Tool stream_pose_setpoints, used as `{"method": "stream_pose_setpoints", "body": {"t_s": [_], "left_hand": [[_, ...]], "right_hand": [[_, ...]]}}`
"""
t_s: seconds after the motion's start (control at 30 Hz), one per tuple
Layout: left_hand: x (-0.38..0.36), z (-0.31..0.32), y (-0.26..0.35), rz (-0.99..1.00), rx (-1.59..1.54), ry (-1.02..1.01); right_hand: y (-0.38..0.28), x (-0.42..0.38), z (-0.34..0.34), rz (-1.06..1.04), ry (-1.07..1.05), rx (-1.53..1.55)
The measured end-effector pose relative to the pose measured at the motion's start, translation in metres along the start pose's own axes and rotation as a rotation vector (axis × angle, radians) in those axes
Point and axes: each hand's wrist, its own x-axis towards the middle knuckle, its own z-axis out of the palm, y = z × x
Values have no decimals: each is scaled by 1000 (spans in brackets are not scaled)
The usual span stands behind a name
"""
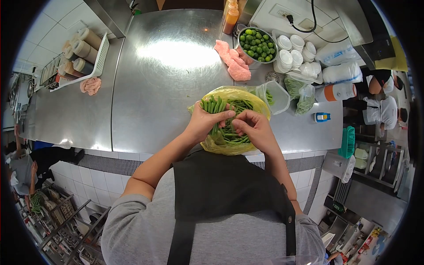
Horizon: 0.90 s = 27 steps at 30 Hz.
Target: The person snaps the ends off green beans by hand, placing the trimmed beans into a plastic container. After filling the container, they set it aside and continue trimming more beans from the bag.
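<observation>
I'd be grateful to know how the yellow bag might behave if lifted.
The yellow bag would probably sag, since its thin plastic looks crumpled. It may spill if tipped, as its mouth lies open around loose green beans.

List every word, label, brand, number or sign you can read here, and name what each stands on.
None can be read.
Small blue-and-white item on the counter: any print is too small.
White roll-shaped item with an orange band: no legible lettering.
Clear plastic pack with bluish marks: too blurred.
</observation>
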Motion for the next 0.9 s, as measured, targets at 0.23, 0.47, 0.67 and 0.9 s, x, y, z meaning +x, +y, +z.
{"method": "stream_pose_setpoints", "body": {"t_s": [0.23,0.47,0.67,0.9], "left_hand": [[-2,2,0,5,131,-80],[-4,-3,-6,37,232,-131],[1,-6,-5,41,29,-36],[6,-10,-5,120,-166,144]], "right_hand": [[0,10,1,-290,273,-146],[7,15,-15,-83,30,124],[34,19,-11,-84,90,75],[19,7,8,-40,-39,-105]]}}
